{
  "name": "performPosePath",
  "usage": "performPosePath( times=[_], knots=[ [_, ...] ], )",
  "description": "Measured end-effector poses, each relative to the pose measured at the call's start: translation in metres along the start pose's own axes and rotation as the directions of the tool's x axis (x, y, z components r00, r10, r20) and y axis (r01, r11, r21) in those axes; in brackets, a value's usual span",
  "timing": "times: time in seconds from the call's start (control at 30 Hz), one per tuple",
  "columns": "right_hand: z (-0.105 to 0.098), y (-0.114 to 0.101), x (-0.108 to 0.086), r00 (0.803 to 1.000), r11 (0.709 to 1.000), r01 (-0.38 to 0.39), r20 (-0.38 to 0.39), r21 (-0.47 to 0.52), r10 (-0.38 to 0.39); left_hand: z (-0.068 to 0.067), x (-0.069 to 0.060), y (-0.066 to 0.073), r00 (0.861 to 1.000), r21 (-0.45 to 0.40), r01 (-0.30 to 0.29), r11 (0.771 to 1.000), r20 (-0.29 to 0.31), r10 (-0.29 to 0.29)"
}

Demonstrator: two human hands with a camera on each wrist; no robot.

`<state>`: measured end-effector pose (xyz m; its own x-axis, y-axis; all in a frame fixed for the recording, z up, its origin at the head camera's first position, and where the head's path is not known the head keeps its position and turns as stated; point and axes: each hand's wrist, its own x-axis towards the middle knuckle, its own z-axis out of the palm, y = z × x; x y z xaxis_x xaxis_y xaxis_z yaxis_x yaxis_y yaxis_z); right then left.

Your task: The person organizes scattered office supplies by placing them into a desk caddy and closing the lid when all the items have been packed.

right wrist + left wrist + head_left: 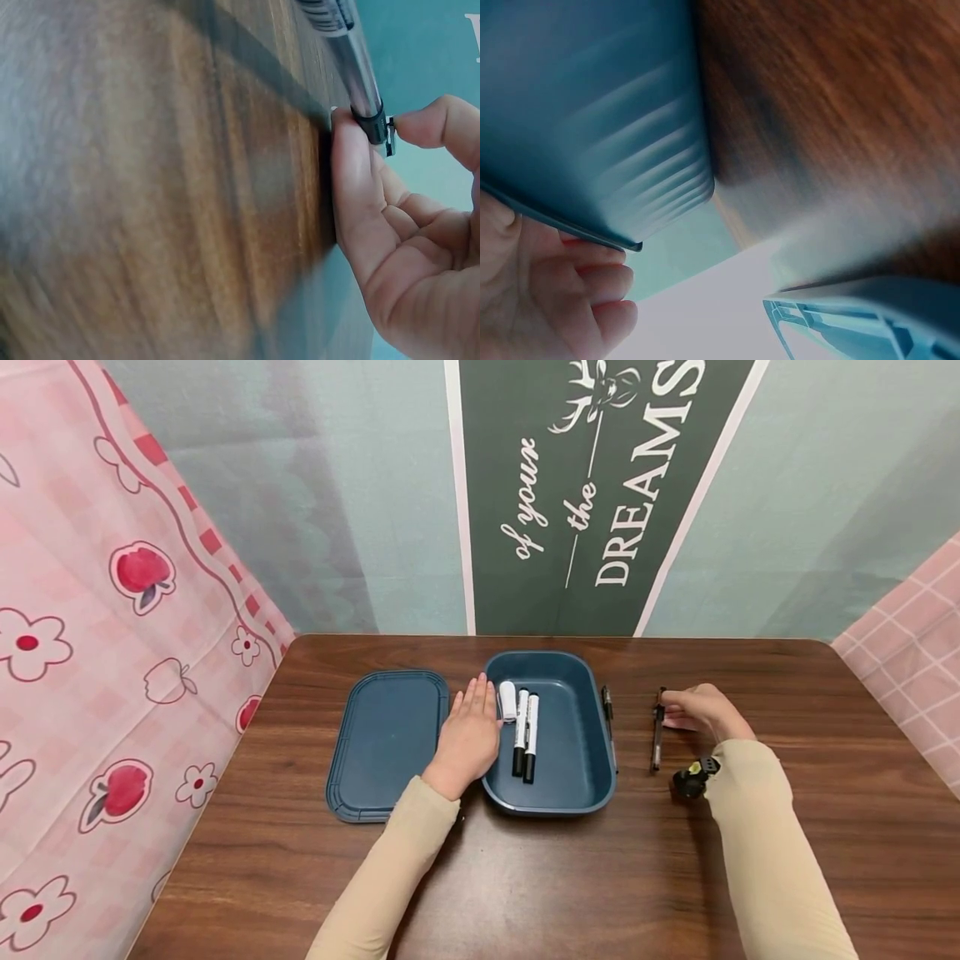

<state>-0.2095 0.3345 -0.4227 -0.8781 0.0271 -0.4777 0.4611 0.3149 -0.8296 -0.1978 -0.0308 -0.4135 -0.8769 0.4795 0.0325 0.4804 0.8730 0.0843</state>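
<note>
A dark blue plastic box (566,727) holds two white markers with black ends, the left marker (520,727) and the right marker (532,735), plus a small white rounded object (507,702) whose kind is unclear. Extended fingers of my left hand (471,735) rest against the box's left rim; from the left wrist, the box wall (592,112) rises beside that hand (555,300). My right hand (705,710) pinches a black gel pen (657,739) with a clear barrel near its clip end. Thumb and finger show at the pen (364,86) in the right wrist view.
A matching blue lid (390,739) lies flat left of the box. Another dark pen (609,727) lies along the box's right side. The brown wooden table (540,893) meets a hanging cloth (360,527) at the back and a pink patterned cloth (75,710) at left.
</note>
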Motion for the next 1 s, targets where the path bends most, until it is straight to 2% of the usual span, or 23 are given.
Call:
performPosePath(
  times=[0.27, 0.63, 1.0],
  knots=[
    [-0.0042, 0.0020, 0.0006, 0.999, 0.999, -0.029, -0.011, 0.028, 0.030, -0.0009, 0.0001, 0.0011, 1.000, 0.004, -0.008, 1.000, -0.008, 0.008],
    [-0.0081, 0.0035, 0.0011, 0.999, 0.997, -0.007, 0.032, 0.080, 0.004, -0.0012, 0.0008, 0.0004, 1.000, 0.011, -0.003, 1.000, 0.007, 0.003],
    [-0.0079, 0.0075, 0.0030, 0.998, 0.980, 0.006, 0.060, 0.199, -0.018, 0.0008, 0.0013, -0.0002, 1.000, 0.031, 0.000, 1.000, 0.018, -0.001]
  ],
)
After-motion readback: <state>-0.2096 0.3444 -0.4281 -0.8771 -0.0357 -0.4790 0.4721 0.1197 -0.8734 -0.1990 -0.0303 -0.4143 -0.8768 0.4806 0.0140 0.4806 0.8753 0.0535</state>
